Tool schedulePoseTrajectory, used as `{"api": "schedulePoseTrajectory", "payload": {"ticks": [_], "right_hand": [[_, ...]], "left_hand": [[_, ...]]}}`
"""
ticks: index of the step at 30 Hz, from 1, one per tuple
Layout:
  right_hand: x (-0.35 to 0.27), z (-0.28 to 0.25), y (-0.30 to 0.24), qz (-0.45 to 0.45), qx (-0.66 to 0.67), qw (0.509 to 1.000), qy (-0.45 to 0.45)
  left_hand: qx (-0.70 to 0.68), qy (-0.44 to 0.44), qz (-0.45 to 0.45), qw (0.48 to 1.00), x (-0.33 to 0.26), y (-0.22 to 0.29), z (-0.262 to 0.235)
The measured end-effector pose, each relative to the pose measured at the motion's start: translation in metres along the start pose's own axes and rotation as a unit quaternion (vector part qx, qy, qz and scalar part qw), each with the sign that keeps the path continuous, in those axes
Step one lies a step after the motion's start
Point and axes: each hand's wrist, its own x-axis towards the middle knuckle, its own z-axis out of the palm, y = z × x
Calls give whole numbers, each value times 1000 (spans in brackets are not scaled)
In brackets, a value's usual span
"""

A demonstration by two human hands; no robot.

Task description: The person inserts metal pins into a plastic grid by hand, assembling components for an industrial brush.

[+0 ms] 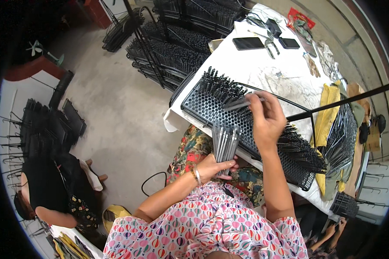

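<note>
My left hand [217, 167] is wrapped round a bundle of slim grey rods [224, 142], which stand upright out of my fist. Above the perforated black rack [205, 105], my right hand [268, 116] pinches a grey rod [237, 104], smeared by motion; whether it is a single one I cannot tell. Black rods [220, 86] stand crowded in the holes along the rack's far side. More of them [300, 146] fill its right part, while bare holes show at the left and middle. The rods' exact kind is not clear.
A black bar [341, 103] crosses at the right, by a yellow sack [326, 116] of loose rods. Phones [248, 43] lie on the white-covered table [263, 71]. Loaded racks [168, 52] are stacked behind on the left. Another person [43, 185] sits at the left.
</note>
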Motion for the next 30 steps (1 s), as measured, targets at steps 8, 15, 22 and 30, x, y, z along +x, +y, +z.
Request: {"api": "schedulePoseTrajectory", "payload": {"ticks": [8,15,22,30], "right_hand": [[34,73,40,-155,-118,979,-66],[37,84,52,-164,-150,971,-84],[39,88,47,-202,-177,958,-104],[41,85,52,-168,-167,965,-109]], "left_hand": [[-39,-8,36,999,3,-13,-7],[-47,-9,41,998,0,-9,-9],[-6,-30,75,997,5,-5,-9],[-16,-24,91,995,18,-4,-10]]}}
